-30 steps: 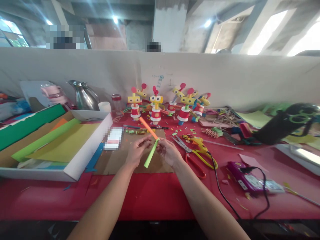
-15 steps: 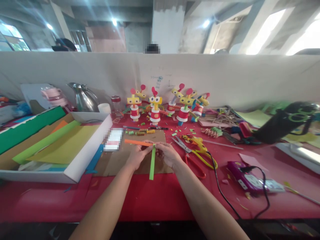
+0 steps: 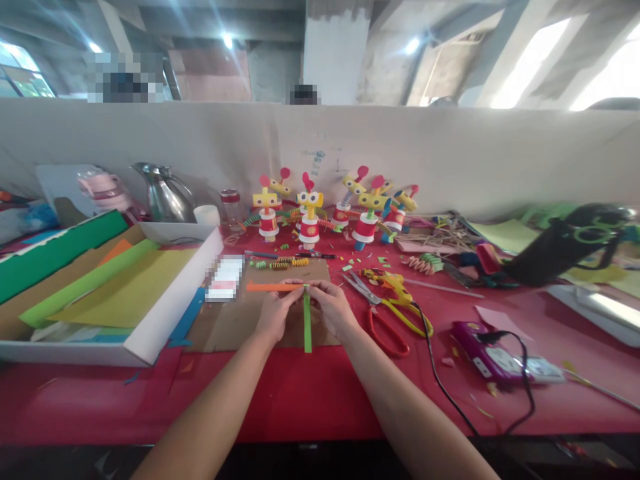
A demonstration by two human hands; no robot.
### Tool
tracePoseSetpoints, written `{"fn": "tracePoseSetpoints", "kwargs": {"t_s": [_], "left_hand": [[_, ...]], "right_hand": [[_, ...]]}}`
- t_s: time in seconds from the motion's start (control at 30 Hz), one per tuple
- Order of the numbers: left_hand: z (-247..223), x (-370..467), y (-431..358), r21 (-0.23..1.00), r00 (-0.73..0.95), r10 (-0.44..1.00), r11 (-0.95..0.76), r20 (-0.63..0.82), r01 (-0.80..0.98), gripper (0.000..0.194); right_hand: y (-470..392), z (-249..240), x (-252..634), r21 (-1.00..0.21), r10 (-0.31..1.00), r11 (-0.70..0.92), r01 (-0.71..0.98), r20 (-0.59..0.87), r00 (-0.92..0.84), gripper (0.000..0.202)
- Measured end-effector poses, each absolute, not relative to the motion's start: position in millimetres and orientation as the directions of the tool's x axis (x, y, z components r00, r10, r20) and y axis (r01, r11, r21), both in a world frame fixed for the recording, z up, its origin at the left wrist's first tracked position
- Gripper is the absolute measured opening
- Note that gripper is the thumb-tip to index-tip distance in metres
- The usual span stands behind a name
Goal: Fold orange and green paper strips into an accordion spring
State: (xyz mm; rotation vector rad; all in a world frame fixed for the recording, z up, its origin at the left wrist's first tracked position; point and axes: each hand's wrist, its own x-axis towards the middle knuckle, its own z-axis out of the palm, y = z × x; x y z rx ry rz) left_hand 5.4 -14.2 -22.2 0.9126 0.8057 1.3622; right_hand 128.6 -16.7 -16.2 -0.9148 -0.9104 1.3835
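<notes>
An orange paper strip (image 3: 267, 287) points left from a crossing where it meets a green paper strip (image 3: 307, 327), which hangs toward me. My left hand (image 3: 277, 311) is closed on the strips at that crossing, thumb near the corner. From the other side my right hand (image 3: 333, 309) pinches the same corner. The fingertips partly hide how the strips overlap. Beneath both hands lies a brown cardboard sheet (image 3: 225, 327). Several folded paper springs (image 3: 279, 265) rest on its far part.
Paper figures (image 3: 310, 230) stand at the back. Scissors (image 3: 373, 300) and a yellow glue gun (image 3: 397, 293) with a black cord lie to the right, near a purple power strip (image 3: 480, 353). On the left is a white box (image 3: 175, 300) of coloured paper. A steel jug (image 3: 167, 193) stands behind it.
The free end of the green strip has swung slightly right and now hangs straighter. The orange strip has become more level. Both hands stay at the crossing.
</notes>
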Motion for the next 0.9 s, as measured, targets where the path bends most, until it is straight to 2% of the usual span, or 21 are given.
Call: {"fn": "tracePoseSetpoints", "kwargs": {"t_s": [0.17,0.4,0.63,0.9], "left_hand": [[-13.8,7.1,-17.9,0.859,0.043,0.999,0.032,-0.011,-0.511,0.023],[-8.3,4.8,-19.9,0.834,0.036,0.999,0.042,-0.027,-0.550,0.020],[-12.5,3.7,-17.5,0.836,0.027,0.999,0.029,-0.017,-0.548,0.020],[-12.2,8.2,-18.0,0.783,-0.018,0.996,0.054,-0.083,-0.620,0.024]], "right_hand": [[-16.7,-14.8,126.8,-0.936,0.984,0.172,-0.306,0.175,0.016,0.023],[-17.9,-13.3,127.0,-0.927,0.954,0.290,-0.236,0.301,-0.011,0.018],[-17.6,-12.5,130.3,-0.935,0.951,0.298,-0.193,0.307,-0.022,0.020],[-19.7,-14.8,124.3,-0.925,0.984,0.164,-0.342,0.176,-0.007,0.023]]}}
